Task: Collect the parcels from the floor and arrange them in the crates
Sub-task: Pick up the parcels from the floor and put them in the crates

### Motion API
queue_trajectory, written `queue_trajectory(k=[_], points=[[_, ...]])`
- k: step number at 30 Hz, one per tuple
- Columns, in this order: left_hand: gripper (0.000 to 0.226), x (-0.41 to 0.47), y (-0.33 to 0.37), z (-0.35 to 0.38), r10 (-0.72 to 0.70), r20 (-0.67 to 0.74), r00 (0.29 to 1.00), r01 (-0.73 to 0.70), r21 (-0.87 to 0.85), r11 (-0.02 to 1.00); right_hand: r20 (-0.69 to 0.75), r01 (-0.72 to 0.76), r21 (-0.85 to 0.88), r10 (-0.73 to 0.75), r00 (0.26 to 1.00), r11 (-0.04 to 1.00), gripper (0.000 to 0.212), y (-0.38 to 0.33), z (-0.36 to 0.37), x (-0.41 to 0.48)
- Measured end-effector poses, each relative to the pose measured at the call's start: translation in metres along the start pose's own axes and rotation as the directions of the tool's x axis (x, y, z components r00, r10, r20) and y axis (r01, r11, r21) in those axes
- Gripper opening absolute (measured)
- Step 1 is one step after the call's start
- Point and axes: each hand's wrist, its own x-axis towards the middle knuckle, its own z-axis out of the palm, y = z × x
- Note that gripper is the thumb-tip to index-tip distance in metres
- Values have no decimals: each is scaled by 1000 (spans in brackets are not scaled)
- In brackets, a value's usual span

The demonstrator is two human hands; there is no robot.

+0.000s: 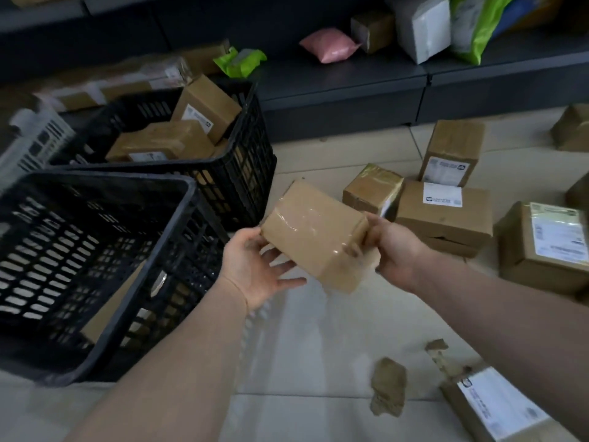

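A taped brown cardboard parcel (315, 237) hangs in the air above the pale floor, tilted. My right hand (395, 247) grips its right end, fingers curled round the edge. My left hand (255, 266) lies under its left end, palm up with fingers spread, touching the underside. Left of the hands stands a black plastic crate (105, 186) with a parcel low inside it. Behind it a second black crate (251, 161) holds several brown parcels (165, 141). More parcels lie on the floor at right (446, 215), one upright (452, 151) and one with a large label (548, 244).
A dark low shelf (344, 78) runs along the back with a pink bag (330, 46), green bags and grey and brown packages. A white crate (35, 138) stands at far left. Torn cardboard scraps (389, 387) and a labelled parcel (497, 406) lie at the lower right.
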Motion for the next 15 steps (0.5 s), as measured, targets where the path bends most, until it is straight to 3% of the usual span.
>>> queue_trajectory(k=[2,5,7,9,12,15], points=[[22,-1,-7,8,3,27,1000,-3,-7,1000,-57,-49,185,61,997,982,47,11,-18,-4],[39,0,-21,19,-23,-27,999,24,66,997,-5,-46,350,51,999,936,37,16,-39,-9],[27,1,-34,29,-31,-86,996,46,174,984,-34,-45,274,57,998,961,35,15,-42,-9],[19,3,-46,33,7,-135,991,17,180,984,-70,-15,203,30,997,979,61,20,-41,-6],[57,7,-53,29,103,-126,987,-66,271,960,-86,8,67,-2,996,998,74,28,-48,-6],[63,4,-53,29,134,2,991,-116,507,854,-124,10,-27,-13,992,1000,85,35,-55,-5]])
